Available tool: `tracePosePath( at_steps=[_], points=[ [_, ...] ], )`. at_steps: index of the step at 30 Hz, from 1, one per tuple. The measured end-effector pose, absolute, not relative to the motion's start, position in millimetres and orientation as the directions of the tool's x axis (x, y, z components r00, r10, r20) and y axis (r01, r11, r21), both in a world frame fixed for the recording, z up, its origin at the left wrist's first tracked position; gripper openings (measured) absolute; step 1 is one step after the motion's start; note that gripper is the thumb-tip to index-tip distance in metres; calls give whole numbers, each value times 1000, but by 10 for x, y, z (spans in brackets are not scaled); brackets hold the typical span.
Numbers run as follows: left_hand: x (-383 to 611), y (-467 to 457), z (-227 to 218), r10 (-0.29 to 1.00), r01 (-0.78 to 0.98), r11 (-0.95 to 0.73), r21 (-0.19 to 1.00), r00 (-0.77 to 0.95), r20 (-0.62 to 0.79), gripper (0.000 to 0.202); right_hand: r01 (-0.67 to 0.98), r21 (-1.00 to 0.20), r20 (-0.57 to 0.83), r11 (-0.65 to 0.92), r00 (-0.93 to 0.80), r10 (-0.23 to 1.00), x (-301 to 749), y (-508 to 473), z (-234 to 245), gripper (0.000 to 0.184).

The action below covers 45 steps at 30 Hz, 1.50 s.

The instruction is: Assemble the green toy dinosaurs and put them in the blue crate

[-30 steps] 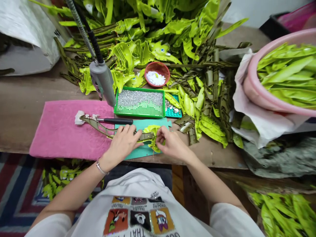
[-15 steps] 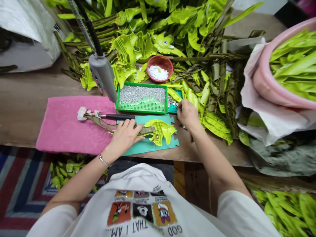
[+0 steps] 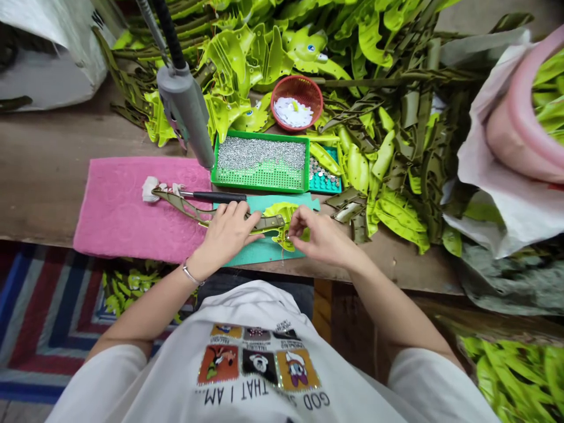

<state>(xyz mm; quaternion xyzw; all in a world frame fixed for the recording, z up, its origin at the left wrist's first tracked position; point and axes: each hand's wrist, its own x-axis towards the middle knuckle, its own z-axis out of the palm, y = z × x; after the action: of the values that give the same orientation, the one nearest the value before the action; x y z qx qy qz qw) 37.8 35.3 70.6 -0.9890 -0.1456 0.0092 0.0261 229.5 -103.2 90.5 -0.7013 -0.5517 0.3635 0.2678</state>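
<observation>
My left hand [image 3: 227, 230] lies over a long olive plastic strip [image 3: 269, 222], fingers curled across it, holding it down on the teal foam mat [image 3: 259, 251]. At the strip's right end is an open yellow-green dinosaur-head shell [image 3: 281, 209] with its inner side up. Over that shell, my right hand [image 3: 325, 238] has thumb and fingers pinched together; a tiny pale spot shows at the fingertips, too small to name. Beyond my left fingers lies a black-handled tool [image 3: 220, 196]. Silver screws fill much of a green tray [image 3: 259, 188], and a teal tray [image 3: 330, 189] beside it contains small round silver pieces.
A grey electric screwdriver [image 3: 187, 114] hangs above the pink cloth [image 3: 132, 229]. Behind the trays stands a red basket [image 3: 318, 94] of white bits. Yellow-green shells [image 3: 304, 50] and olive strips [image 3: 408, 120] pile up at the back and right, near a pink tub [image 3: 506, 129].
My right hand has moved left and toward me from the teal tray to the head shell, its fingers pinched. My left hand stays on the olive strip. The whole view has shifted slightly.
</observation>
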Motion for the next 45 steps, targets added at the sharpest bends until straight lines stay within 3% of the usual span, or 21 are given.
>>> tracePosePath(
  at_steps=[6,11,15,19,23,27,30,34,45],
  points=[
    [283,276,541,323,324,-946,29,946,-19,45,670,-676,-256,-309,180,950,2158,-970,743,23],
    [156,214,378,340,312,-917,247,938,76,60,633,-686,-244,-358,263,933,2113,-982,629,22],
    [179,80,372,311,226,-894,387,935,173,37,537,-758,-238,-371,302,923,2128,-1059,580,19],
    [282,-35,346,251,151,-910,386,942,223,18,459,-825,-175,-329,348,921,2130,-1166,545,12],
    [346,-51,353,258,152,-902,404,940,224,19,538,-810,-32,-233,356,934,2059,-1256,589,10],
    [366,-16,456,252,157,-907,391,945,206,20,677,-732,110,-84,239,965,1873,-1296,632,32],
    [376,12,534,253,182,-909,374,956,150,18,759,-643,94,-103,211,973,1741,-1277,583,48],
    [395,47,592,243,194,-911,365,966,92,15,789,-595,79,-151,244,967,1700,-1243,502,46],
    [500,183,655,191,180,-876,448,981,-20,14,626,-752,52,-205,367,929,1845,-1271,506,22]
  ],
)
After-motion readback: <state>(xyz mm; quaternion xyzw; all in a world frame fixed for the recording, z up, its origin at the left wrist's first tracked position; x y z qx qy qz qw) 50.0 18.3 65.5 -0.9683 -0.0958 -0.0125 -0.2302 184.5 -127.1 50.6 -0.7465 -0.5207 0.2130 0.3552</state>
